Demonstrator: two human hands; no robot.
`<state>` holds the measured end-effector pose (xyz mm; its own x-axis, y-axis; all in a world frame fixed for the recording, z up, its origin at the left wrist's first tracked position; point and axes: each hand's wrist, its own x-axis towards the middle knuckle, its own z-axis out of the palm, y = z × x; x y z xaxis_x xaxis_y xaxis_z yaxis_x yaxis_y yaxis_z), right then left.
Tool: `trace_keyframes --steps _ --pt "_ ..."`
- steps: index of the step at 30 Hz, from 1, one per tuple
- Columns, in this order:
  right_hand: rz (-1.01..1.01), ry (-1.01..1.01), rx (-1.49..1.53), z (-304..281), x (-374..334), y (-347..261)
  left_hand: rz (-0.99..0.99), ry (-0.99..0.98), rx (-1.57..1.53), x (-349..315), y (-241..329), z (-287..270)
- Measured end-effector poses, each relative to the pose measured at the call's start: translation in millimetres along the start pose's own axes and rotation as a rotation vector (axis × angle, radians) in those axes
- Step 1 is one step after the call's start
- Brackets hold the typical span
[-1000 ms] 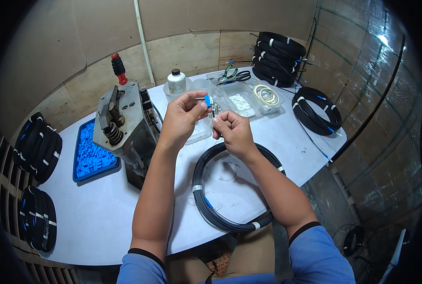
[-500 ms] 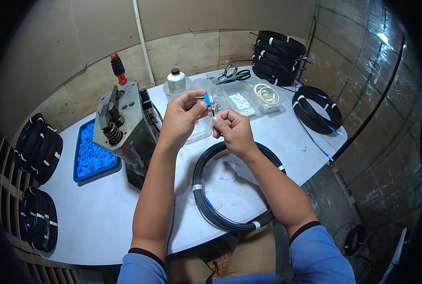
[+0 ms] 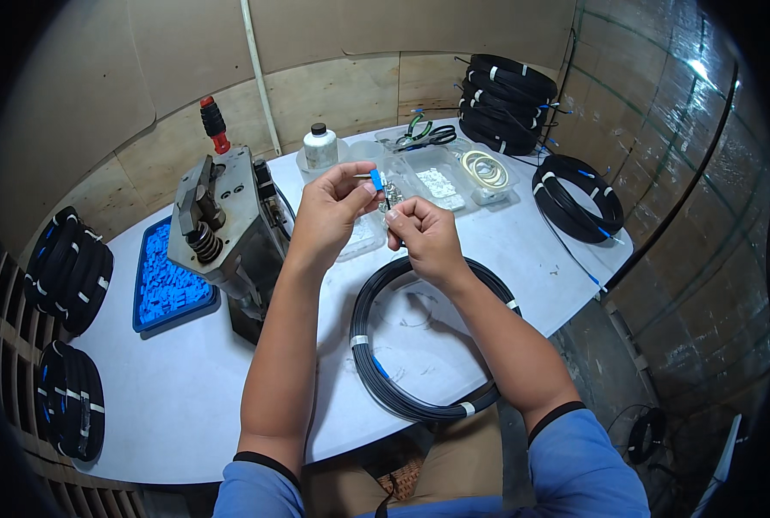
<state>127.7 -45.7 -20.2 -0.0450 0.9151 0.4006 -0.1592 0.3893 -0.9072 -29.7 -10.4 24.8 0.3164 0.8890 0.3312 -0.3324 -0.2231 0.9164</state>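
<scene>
My left hand (image 3: 337,203) pinches a small blue connector housing (image 3: 376,180) between thumb and fingers. Just to its right, my right hand (image 3: 424,233) is closed on the end of a black cable (image 3: 388,205), close below the blue housing. Whether the cable end touches the housing I cannot tell. Beneath my hands, at the table's near side, lies a coil of black cable (image 3: 361,363) bound with white tape, a blue connector piece (image 3: 380,369) showing on its left side.
A metal press (image 3: 238,207) stands left, beside a blue tray (image 3: 178,323) of blue housings. Behind my hands are a white bottle (image 3: 320,148), clear bins with white parts (image 3: 437,186), scissors (image 3: 434,138) and pale rings (image 3: 484,170). Cable coils (image 3: 506,108) are stacked back right; another coil (image 3: 566,211) lies nearer.
Both hands keep their grips and stay almost in place. The view has shifted very slightly.
</scene>
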Motion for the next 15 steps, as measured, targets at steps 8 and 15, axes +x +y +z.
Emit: trace_keyframes --steps 8,15 --pt "-0.003 -0.003 0.01 1.0 0.6 0.7 0.004 -0.006 -0.021 0.4 -2.1 -2.1" --pt "-0.001 0.001 0.008 -0.1 0.6 4.1 -0.004 -0.005 0.008 0.4 -1.5 -2.1"
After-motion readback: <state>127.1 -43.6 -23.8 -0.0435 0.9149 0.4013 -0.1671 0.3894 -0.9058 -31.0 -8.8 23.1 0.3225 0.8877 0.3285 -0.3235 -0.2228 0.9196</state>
